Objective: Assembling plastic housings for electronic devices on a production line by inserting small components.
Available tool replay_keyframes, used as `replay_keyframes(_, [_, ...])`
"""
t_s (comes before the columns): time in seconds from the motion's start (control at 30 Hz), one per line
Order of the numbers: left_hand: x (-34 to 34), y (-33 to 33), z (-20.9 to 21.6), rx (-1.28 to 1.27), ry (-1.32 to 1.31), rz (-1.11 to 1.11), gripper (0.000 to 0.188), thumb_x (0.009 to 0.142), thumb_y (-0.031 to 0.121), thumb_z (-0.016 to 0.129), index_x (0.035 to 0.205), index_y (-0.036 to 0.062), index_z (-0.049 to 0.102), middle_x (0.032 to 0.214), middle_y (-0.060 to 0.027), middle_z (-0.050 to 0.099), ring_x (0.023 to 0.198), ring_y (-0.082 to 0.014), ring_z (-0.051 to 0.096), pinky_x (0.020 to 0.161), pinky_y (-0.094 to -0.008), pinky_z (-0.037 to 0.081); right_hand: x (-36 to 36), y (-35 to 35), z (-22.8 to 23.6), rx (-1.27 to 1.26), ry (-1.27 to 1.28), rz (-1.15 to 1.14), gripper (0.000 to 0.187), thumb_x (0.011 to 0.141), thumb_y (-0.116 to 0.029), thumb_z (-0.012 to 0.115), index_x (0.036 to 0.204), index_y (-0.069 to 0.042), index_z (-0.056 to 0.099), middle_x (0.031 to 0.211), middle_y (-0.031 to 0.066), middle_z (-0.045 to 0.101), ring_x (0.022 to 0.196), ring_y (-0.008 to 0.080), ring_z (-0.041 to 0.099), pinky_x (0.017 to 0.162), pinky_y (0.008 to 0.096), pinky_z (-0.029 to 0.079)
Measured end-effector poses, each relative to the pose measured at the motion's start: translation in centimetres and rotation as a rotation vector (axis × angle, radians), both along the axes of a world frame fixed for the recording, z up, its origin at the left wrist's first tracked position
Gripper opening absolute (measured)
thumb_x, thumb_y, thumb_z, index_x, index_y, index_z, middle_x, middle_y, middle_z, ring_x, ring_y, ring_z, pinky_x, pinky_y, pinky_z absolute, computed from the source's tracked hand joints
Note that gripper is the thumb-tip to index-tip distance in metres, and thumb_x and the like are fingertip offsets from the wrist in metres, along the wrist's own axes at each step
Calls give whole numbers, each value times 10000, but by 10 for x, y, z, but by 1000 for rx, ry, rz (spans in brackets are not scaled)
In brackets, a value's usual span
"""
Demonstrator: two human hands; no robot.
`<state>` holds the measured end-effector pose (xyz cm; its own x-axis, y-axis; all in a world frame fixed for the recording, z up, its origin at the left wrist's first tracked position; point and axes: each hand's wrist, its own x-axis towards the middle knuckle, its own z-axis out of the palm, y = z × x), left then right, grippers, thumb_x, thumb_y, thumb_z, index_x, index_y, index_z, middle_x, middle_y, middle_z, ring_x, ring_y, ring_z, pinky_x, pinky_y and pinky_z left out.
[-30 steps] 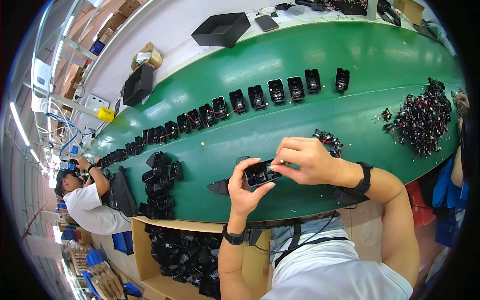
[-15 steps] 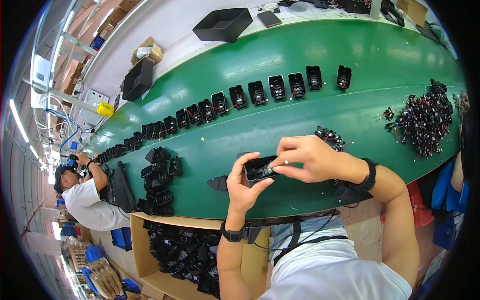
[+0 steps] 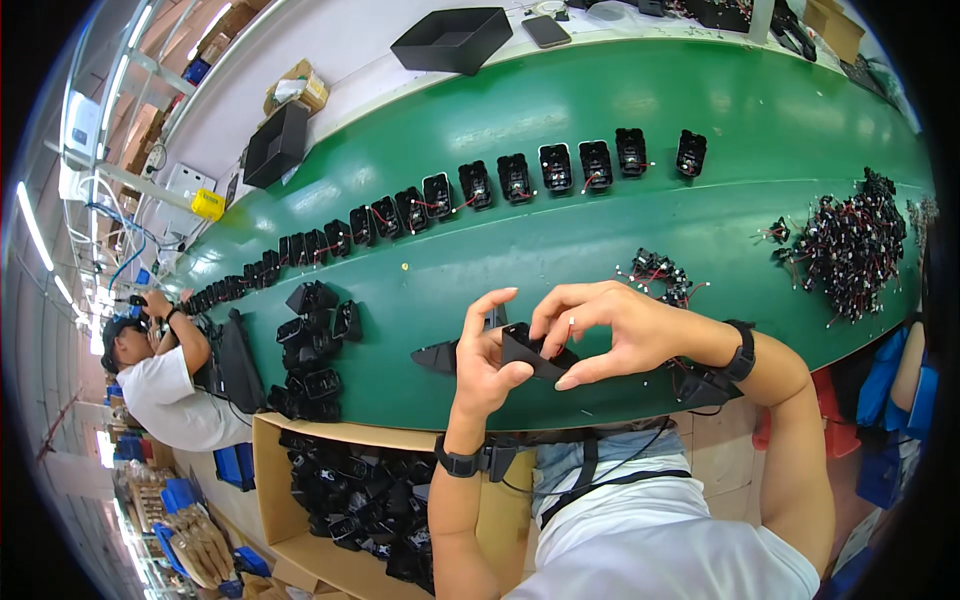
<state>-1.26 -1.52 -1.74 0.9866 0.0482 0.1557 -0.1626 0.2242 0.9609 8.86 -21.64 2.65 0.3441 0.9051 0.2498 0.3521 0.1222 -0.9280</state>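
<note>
A small black plastic housing [image 3: 530,352] is held tilted between my two hands above the green table. My left hand [image 3: 482,365] supports it at its left end, thumb against the lower corner and index finger raised off it. Fingers of my right hand [image 3: 610,335] reach over the housing's upper edge, with the thumb at its lower right. What lies inside the housing is hidden from this angle. A dark wedge-shaped piece [image 3: 436,357] rests left of my left hand. Beyond my right hand is a small cluster of wired black parts [image 3: 662,275].
Similar open housings [image 3: 513,177] form a long curved row across the green table [image 3: 450,285]. A large wired-parts heap [image 3: 855,245] lies right; stacked housings [image 3: 315,345] stand left. An open carton [image 3: 272,490] holds black parts. Another person [image 3: 170,385] works at far left.
The housing has turned, so its open side no longer faces me. My left index finger has lifted away from it, and my right fingers have moved onto its edge.
</note>
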Motion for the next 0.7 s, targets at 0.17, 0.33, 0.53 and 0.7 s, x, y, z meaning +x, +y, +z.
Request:
replay_keyframes(0.17, [1, -1, 3, 26, 161, -59, 716, 844, 451, 692, 1336, 40, 374, 698, -63, 631, 528, -106, 603, 429, -198, 451, 0, 5, -11, -45, 412, -41, 226, 814, -244, 765, 879, -30, 731, 1183, 104, 586, 946, 139, 567, 784, 292, 468])
replay_keyframes(0.33, [3, -4, 3, 191, 168, 5, 481, 974, 403, 503, 1264, 22, 459, 636, -42, 615, 461, -91, 572, 404, -203, 430, -6, 11, -21, -36, 628, -66, 225, 842, -224, 738, 871, -1, 727, 1247, 143, 571, 1005, 159, 569, 863, 311, 452])
replay_keyframes(0.53, [4, -9, 9, 350, 141, 172, 503, 995, 451, 413, 1263, 29, 469, 542, -43, 576, 440, -116, 569, 408, -251, 417, -19, 14, -24, -99, 876, -114, 203, 851, -191, 722, 871, 12, 722, 1324, 189, 542, 1098, 182, 556, 983, 338, 403])
replay_keyframes(0.7, [-2, -3, 10, 522, 84, 229, 461, 985, 409, 465, 1251, 33, 478, 540, -102, 586, 475, -231, 610, 474, -327, 447, -26, 16, -20, -77, 740, -209, 183, 811, -137, 744, 855, 36, 701, 1314, 176, 555, 1108, 206, 560, 969, 347, 418])
